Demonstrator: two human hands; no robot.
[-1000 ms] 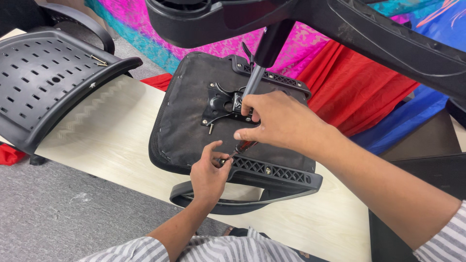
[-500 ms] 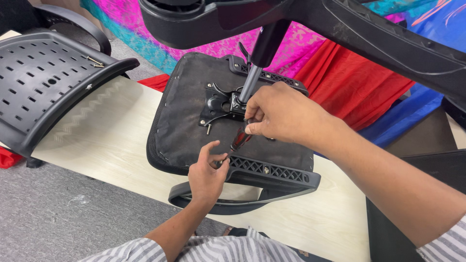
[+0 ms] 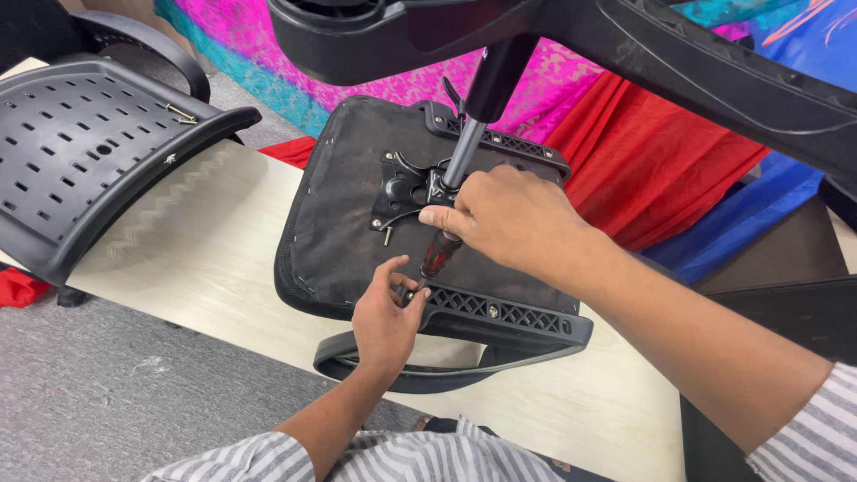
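While the right hand [image 3: 504,219] grips a screwdriver [image 3: 437,257], its tip stays hidden.

You have no packages, labels, signs or screens anywhere around the upturned office chair seat [image 3: 357,223] in front of you.

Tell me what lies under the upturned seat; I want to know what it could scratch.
The upturned seat rests on a pale wooden board, with grey carpet below that. A curved black armrest shows under its near edge. The board directly beneath the seat is covered, so anything there cannot be seen.
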